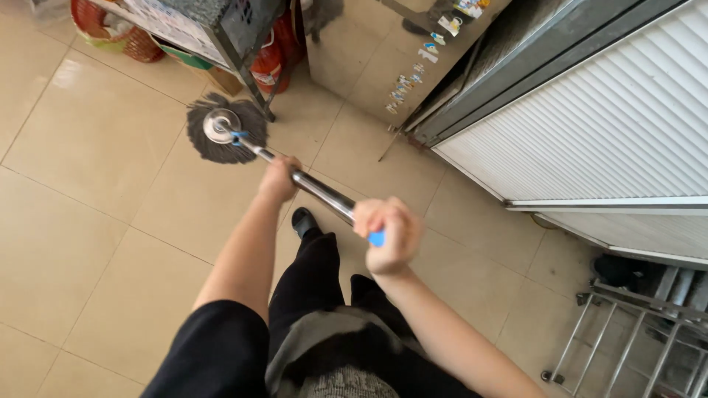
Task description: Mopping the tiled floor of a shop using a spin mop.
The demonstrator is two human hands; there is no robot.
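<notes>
A: Item one: mop (225,133), round grey head flat on the tiled floor (88,155), upper left of the frame, just beside a shelf leg (251,81).

B: We hold its metal handle (321,193) two-handed. Left hand (279,179) wraps mid-shaft, fingers curled shut around it, likely to steer. Right hand (387,236) fists over the blue-tipped end, likely to push.

A: Item two: edges. Shelf and red canister (269,63) crowd the mop head above; a white shutter (590,125) bounds the right.

B: Open tile lies left and lower left; a metal rack (627,339) sits lower right.
</notes>
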